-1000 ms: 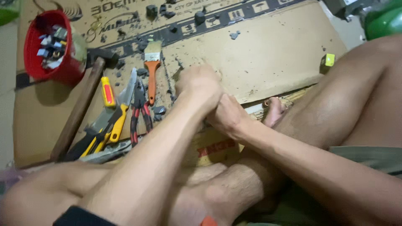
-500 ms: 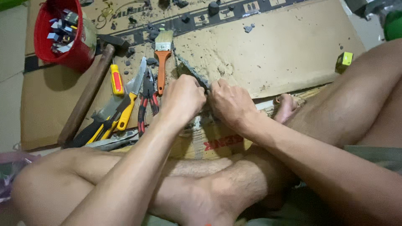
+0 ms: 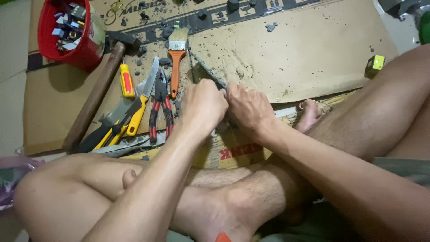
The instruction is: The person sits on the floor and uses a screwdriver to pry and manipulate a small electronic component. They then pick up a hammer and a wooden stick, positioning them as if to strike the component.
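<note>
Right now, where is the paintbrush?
In the head view, the paintbrush lies on the cardboard, left of both hands, above the pliers.

The cardboard (image 3: 313,49) sheet is matt brown paper board, rough and gritty with dark crumbs. The bucket (image 3: 89,45) is glossy red plastic. The hammer (image 3: 96,98) has a smooth brown wooden handle and a dull dark metal head. The brush (image 3: 177,62) has an orange handle, a shiny metal band and pale bristles. The pliers (image 3: 160,107) are dark metal with red and black grips. The scraper (image 3: 144,89) blade is bare grey metal on a yellow plastic grip. The strip (image 3: 207,71) between left hand (image 3: 204,105) and right hand (image 3: 251,107) looks dull, dirty metal.
</note>
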